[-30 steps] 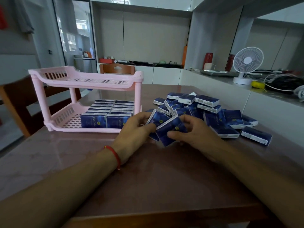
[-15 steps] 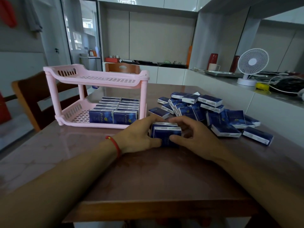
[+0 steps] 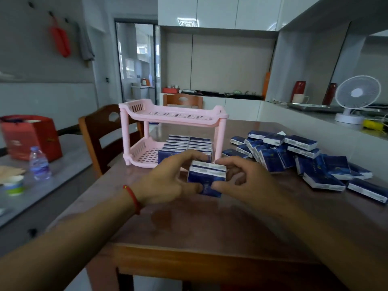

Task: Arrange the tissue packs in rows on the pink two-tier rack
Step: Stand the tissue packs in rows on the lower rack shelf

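Now you are pinching a small stack of tissue packs between left hand and right hand, probably needing next to carry it far-left onto the pink rack.

Brown table, pink rack, loose tissue packs on it

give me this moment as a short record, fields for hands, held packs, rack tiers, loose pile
left hand: grips the held packs from the left
right hand: grips the held packs from the right
held packs: small bunch of blue tissue packs, pressed together between both hands, in front of the rack
rack: pink, two tiers, on the table
top tier: no packs seen
bottom tier: two rows of packs on its right part, left part bare
loose pile: many blue packs, right of the rack
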Available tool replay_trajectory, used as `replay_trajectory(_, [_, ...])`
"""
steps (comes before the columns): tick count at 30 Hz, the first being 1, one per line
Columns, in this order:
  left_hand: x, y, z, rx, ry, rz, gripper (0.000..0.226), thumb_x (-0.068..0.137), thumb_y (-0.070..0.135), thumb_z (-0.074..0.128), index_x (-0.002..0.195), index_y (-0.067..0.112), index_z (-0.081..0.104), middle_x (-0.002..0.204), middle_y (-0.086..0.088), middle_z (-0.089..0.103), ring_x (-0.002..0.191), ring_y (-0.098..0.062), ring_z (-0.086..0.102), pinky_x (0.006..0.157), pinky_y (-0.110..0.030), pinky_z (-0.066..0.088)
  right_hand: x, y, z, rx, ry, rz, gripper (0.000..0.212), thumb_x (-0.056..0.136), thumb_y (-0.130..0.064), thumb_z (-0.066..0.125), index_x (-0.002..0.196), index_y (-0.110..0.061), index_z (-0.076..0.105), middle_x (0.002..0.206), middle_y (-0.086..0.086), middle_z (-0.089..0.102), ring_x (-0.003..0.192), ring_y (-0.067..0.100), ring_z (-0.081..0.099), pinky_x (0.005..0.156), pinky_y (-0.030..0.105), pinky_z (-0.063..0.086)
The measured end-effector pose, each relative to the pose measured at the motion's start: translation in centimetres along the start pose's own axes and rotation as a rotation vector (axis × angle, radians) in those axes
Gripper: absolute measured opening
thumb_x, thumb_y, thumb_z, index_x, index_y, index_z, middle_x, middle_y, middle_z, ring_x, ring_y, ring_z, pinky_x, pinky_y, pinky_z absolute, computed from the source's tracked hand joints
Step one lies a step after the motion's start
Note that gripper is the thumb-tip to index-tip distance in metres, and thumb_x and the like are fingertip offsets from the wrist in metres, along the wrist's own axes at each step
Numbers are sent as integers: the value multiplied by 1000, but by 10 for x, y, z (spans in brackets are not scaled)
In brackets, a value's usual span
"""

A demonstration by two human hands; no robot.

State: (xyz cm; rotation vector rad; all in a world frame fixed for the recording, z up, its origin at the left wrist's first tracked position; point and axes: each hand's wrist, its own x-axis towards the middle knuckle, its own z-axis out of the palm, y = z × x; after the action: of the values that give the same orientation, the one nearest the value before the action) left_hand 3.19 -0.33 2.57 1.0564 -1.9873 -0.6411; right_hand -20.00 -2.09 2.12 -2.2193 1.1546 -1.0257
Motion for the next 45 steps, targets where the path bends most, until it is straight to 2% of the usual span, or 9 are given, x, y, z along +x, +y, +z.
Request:
replay_trajectory(3, [-14, -10, -29, -96, 106, -44, 61, 78, 0, 80, 129, 21, 55, 127, 3, 65, 118, -12, 63, 91, -32, 57, 23, -24, 27, 74, 30, -24, 45, 79, -30, 83, 117, -35, 59, 99, -22, 67, 86, -10, 65, 75, 17, 57])
replay_trajectory(7, [-27, -29, -56, -139, 256, -72, 62, 75, 2, 83, 127, 22, 56, 127, 2, 65, 119, -10, 61, 88, -27, 57, 55, -43, 58, 113, 1, -31, 47, 77, -32, 84, 120, -23, 65, 106, -9, 73, 90, 7, 69, 83, 36, 61])
replay_trajectory(15, [-41, -45, -97, -146, 347, -142, 53, 78, 13, 82, 126, 25, 63, 123, 6, 68, 116, -8, 64, 89, -25, 57, 88, -62, 85, 118, -7, -75, 52, 76, -41, 83, 122, -28, 64, 110, -12, 71, 93, 8, 67, 85, 36, 60])
replay_trajectory(21, [-57, -58, -126, -170, 354, -246, 48, 76, 12, 82, 121, 19, 65, 118, 2, 72, 112, -15, 68, 95, -40, 57, 86, -59, 102, 67, 43, -136, 45, 82, -35, 79, 123, -28, 62, 109, -16, 65, 88, 5, 61, 70, 18, 46])
replay_trajectory(27, [-51, -57, -116, -156, 281, -187, 46, 80, 6, 79, 122, 15, 63, 118, 0, 70, 112, -11, 66, 81, -25, 59, 87, -63, 116, -7, 32, -190, 59, 82, -39, 78, 135, -28, 56, 110, -14, 60, 91, 1, 54, 75, 9, 39])
replay_trajectory(33, [-35, -64, -105, -36, 455, -149, 51, 83, 23, 79, 128, 30, 57, 123, 15, 63, 115, -3, 59, 79, -10, 53, 110, -64, 102, 194, 25, -9, 65, 75, -32, 86, 133, -26, 58, 120, -5, 68, 107, 12, 62, 92, 35, 55])
replay_trajectory(37, [-25, -74, -99, 171, 842, -218, 58, 81, 28, 77, 130, 26, 46, 129, 6, 50, 117, -14, 52, 96, -31, 52, 124, -60, 106, 345, 92, 134, 75, 68, -29, 91, 133, -18, 56, 121, 0, 70, 104, 13, 65, 93, 42, 56])
replay_trajectory(41, [-11, -78, -101, 12, 707, -345, 80, 83, 18, 74, 148, 25, 28, 149, -5, 44, 132, -23, 48, 106, -48, 48, 136, -59, 115, 396, 120, 198, 69, 65, -26, 92, 127, -17, 63, 115, 0, 72, 101, 18, 70, 92, 45, 58])
replay_trajectory(45, [-8, -78, -89, -147, 618, -285, 81, 82, 3, 71, 148, 27, 31, 135, 3, 55, 119, -16, 59, 94, -36, 56, 148, -58, 122, 384, 139, 220, 72, 53, -41, 92, 118, -22, 69, 108, -4, 74, 97, 17, 71, 90, 46, 58])
